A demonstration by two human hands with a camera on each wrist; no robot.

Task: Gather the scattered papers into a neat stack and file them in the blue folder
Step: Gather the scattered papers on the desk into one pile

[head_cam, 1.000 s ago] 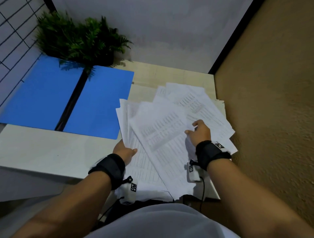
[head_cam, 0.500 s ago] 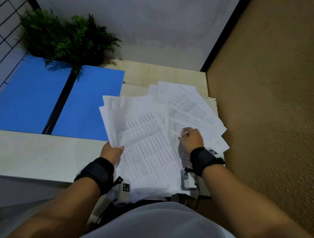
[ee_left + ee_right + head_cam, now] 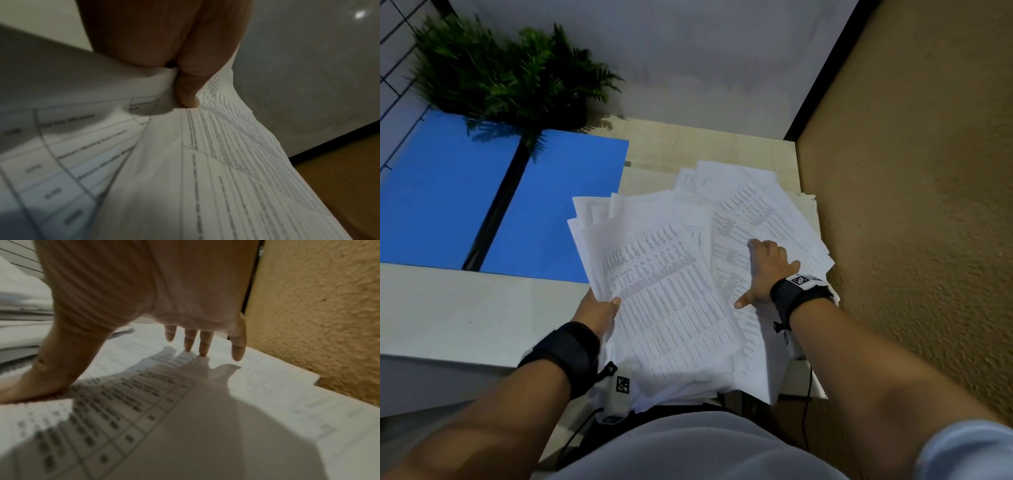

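Note:
A loose bundle of printed papers [image 3: 664,291] is gripped at its left edge by my left hand [image 3: 599,308], thumb on top; the left wrist view shows the thumb [image 3: 187,91] pinching the sheets [image 3: 216,178]. More scattered sheets [image 3: 767,209] lie fanned out on the table to the right. My right hand [image 3: 760,270] lies flat on them with spread fingers [image 3: 203,344] touching the paper [image 3: 257,381]. The blue folder [image 3: 544,209] lies open and flat at the left, with a black spine down its middle.
A green potted fern [image 3: 506,75] stands at the back left, overhanging the folder. The light wooden table [image 3: 465,308] ends close to a rough tan wall [image 3: 911,205] on the right. A grey wall runs behind.
My left hand has drawn the bundle leftward and squared it more upright. My right hand has moved from the bundle's edge out onto the fanned sheets at the right and flattened.

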